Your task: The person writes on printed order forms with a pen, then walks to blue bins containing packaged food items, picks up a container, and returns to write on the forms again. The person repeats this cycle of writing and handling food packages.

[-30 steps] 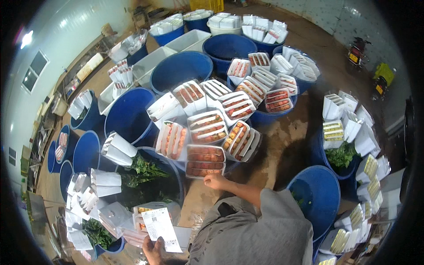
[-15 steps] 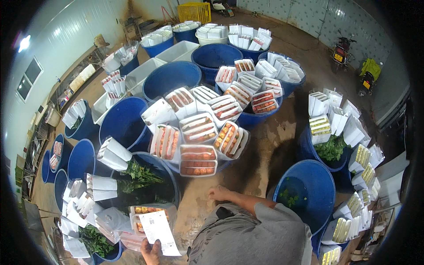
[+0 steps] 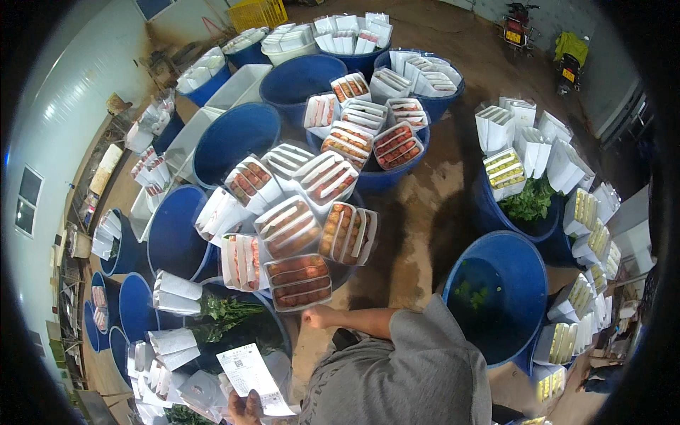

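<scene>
A white rectangular paper slip with dark print (image 3: 249,379) is held low in the view by the left hand (image 3: 244,409), its lower edge pinched beneath the thumb, and the sheet is tilted with its printed face turned upward. The right hand (image 3: 320,316) is held with its fingers curled inward, just beside the lower edge of a white-paper-wrapped bundle with rows of red-orange round heads (image 3: 299,285); whether anything is gripped or touched there cannot be told. That bundle is placed at the near end of a crowded cluster, next to a white-paper-wrapped bundle with pink-red heads (image 3: 243,262) and a clear-wrapped bundle with orange-yellow heads (image 3: 338,234). To the left, green leafy stems (image 3: 225,312) are laid across a wide dark-filled tub, with their white paper wrapping (image 3: 177,292) pointed outward. To the right of the grey short sleeve (image 3: 428,333), a few green leaves (image 3: 471,294) are seen inside a round blue plastic tub (image 3: 520,283). Farther back, white rectangular plastic bins (image 3: 248,83) are set among more blue tubs (image 3: 237,138).
</scene>
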Motion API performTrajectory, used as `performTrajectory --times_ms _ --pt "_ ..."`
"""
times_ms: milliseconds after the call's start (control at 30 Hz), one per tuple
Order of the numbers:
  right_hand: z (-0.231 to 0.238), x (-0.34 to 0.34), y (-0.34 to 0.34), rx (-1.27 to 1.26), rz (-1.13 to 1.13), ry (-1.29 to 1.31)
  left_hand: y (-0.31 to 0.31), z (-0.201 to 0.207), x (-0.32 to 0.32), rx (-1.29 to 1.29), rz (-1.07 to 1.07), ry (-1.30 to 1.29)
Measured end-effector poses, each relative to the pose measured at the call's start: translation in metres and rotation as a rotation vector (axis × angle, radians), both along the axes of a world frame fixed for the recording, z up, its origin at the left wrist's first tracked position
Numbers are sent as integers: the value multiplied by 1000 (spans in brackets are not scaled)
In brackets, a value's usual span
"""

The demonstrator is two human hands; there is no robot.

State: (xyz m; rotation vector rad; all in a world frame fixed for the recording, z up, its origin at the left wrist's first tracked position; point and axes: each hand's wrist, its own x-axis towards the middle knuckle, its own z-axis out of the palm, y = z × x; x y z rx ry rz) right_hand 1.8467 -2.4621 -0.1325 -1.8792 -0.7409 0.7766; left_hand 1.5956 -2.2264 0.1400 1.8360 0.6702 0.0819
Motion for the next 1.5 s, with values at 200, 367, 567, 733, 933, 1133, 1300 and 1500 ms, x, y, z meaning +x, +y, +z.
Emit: performTrajectory --times_ms 200,367,567,733,933,1133,1300,1500 --pt "-11 0 -40 -121 311 191 -38 35 22 -68 283 -25" --pt "3 -6 -21 -122 531 334 -35 39 -28 -42 442 35" --pt "78 -70 77 -128 917 246 -50 12 -154 -75 897 -50" --pt "118 -174 161 -157 1155 508 -36 -13 -256 -96 1198 -240" --pt "145 -345 247 -203 1373 375 33 -35 -412 -105 1324 -292" --pt "157 -436 339 -199 1271 312 120 -6 -528 -113 1411 -297" --pt "117 -462 423 -186 1058 216 162 -16 -589 -94 1525 -364" --pt "114 -540 547 -350 976 385 226 -24 -660 -51 1666 -265"
